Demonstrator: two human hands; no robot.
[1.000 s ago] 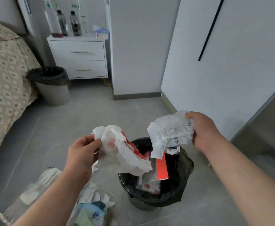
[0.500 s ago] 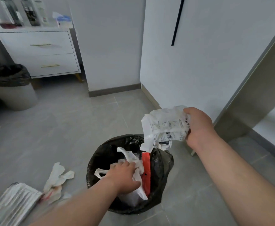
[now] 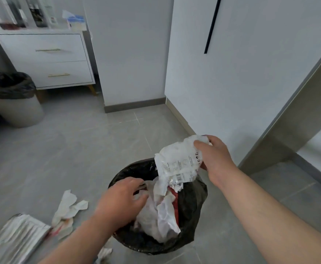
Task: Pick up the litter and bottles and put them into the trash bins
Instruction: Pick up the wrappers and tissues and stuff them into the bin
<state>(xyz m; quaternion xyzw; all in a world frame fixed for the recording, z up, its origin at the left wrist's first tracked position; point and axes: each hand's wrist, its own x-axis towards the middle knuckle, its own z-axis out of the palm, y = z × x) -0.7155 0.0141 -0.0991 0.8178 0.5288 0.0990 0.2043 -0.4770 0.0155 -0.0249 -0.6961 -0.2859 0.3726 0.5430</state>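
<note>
Head view: the right hand (image 3: 215, 159) grips a crumpled white wrapper (image 3: 176, 164), fingers closed on its upper edge, above the far rim of the bin (image 3: 192, 210). The left hand (image 3: 121, 204) sits over the bin opening, fingers loosely spread, touching the white bag (image 3: 159, 216) inside. A tissue (image 3: 68, 208) and a silver pack (image 3: 20, 233) lie on the floor (image 3: 79, 149), left of the bin. A second bin (image 3: 16, 103) stands beside the nightstand (image 3: 47, 58).
</note>
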